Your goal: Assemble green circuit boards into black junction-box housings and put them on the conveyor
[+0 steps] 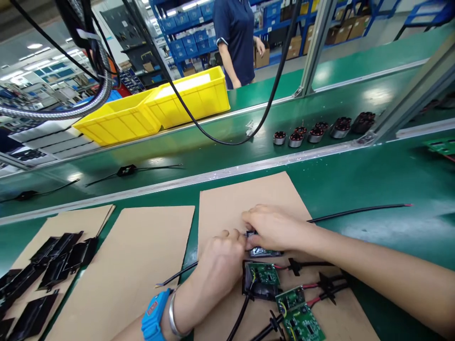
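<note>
A black plastic housing [266, 252] with a shiny, partly visible inside lies on the middle cardboard sheet [227, 208]. My right hand [275, 228] is closed over it from above, thumb and fingers pinching its left part. My left hand [222, 255] is closed at the housing's left end, its fingertips touching that end; what they grip is hidden. One black cable [179, 273] comes out from under my left wrist, and another cable [359, 211] runs right from behind my right hand. Just below sits a second housing [261, 279] holding a green circuit board.
More green boards with cables [302, 317] lie at the lower right. Several black housings [57, 258] rest on cardboard at left. Behind the metal rail are motor-like parts [316, 133], yellow bins [192, 99] and a hanging cable [227, 142]. A person [236, 42] stands beyond.
</note>
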{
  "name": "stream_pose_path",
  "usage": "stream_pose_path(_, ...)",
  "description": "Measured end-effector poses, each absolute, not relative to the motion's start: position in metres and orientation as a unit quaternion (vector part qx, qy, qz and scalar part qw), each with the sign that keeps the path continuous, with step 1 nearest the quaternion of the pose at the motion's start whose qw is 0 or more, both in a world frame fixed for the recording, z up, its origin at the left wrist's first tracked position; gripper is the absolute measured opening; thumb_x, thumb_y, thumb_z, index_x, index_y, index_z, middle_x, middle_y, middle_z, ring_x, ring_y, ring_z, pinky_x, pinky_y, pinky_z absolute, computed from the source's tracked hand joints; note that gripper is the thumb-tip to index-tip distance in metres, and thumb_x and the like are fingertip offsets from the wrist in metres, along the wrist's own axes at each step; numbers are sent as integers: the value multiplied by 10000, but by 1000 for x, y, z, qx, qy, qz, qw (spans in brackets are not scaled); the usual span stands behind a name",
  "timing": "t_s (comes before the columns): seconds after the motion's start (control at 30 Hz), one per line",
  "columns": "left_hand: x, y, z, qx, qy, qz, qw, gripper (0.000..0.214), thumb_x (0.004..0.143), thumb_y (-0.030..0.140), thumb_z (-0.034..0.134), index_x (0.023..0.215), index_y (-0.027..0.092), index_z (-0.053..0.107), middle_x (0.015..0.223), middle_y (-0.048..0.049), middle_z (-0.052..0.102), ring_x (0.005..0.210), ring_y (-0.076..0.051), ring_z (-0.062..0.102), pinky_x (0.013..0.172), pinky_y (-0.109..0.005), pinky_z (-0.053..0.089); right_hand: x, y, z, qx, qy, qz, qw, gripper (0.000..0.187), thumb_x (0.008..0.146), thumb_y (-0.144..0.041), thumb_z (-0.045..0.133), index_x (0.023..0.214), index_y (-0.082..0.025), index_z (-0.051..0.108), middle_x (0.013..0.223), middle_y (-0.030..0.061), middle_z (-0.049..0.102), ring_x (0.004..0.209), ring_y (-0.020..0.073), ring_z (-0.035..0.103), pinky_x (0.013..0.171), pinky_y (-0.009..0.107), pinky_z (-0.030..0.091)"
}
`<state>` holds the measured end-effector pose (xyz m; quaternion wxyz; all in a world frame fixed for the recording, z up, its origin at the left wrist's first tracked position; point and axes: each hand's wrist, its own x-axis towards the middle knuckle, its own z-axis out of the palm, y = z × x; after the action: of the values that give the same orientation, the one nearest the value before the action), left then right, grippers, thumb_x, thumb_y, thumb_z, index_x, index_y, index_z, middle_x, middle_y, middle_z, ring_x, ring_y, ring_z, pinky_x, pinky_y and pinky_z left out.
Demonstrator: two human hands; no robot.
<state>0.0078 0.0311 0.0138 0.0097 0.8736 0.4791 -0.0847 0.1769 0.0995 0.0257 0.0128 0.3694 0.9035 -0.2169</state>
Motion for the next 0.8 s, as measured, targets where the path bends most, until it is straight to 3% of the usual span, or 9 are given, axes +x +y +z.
stream_pose_path(0.1, -2, 38, 6, 867, 490, 20, 88, 196, 849, 74, 465, 871, 175, 632, 854, -60, 615, 754, -194, 591, 633, -293, 488, 164, 104, 23, 381, 897, -220, 33, 289, 761, -370, 759, 894, -142, 641, 834, 87, 695, 818, 262, 647, 662, 321, 436)
stream_pose_path(0.23, -9, 45, -7, 863, 464, 123, 154, 208, 858, 82, 469, 740, 167, 619, 799, -54, 577, 775, -182, 566, 702, -300, 490, 162, 96, 13, 396, 894, -207, 9, 103, 870, -235, 644, 932, -155, 623, 909, 79, 693, 900, 254, 637, 770, 354, 431)
stream_pose_path(0.33, -12, 47, -5, 858, 458, 126, 195, 188, 875, 98, 486, 742, 164, 601, 821, -51, 578, 785, -167, 573, 718, -283, 505, 173, 89, 12, 395, 899, -190, -6, 163, 906, -315, 627, 941, -156, 621, 970, 88, 681, 962, 259, 613, 822, 371, 420)
stream_pose_path(0.5, -14, 45, 17, 881, 425, 112, 175, 192, 882, 92, 460, 988, 163, 604, 1006, -80, 617, 930, -201, 581, 818, -349, 514, 208, 81, 30, 373, 908, -186, -50, 240, 895, -371, 641, 1010, -160, 632, 982, 88, 662, 971, 254, 580, 846, 377, 418)
stream_pose_path(0.67, -8, 48, 23, 941, 254, 63, 216, 454, 810, 80, 473, 1246, 180, 552, 1253, -75, 611, 1132, -217, 561, 1010, -390, 449, 225, 78, 31, 360, 904, -228, -15, 458, 696, -409, 823, 1027, -155, 634, 984, 77, 630, 975, 264, 563, 858, 380, 439)
stream_pose_path(0.8, -8, 53, 18, 947, 230, 31, 223, 476, 846, 127, 448, 1317, 140, 516, 1350, -91, 557, 1246, -227, 505, 1103, -385, 373, 220, 81, 24, 348, 905, -244, -17, 408, 696, -353, 832, 995, -163, 630, 961, 51, 623, 950, 237, 573, 854, 357, 440)
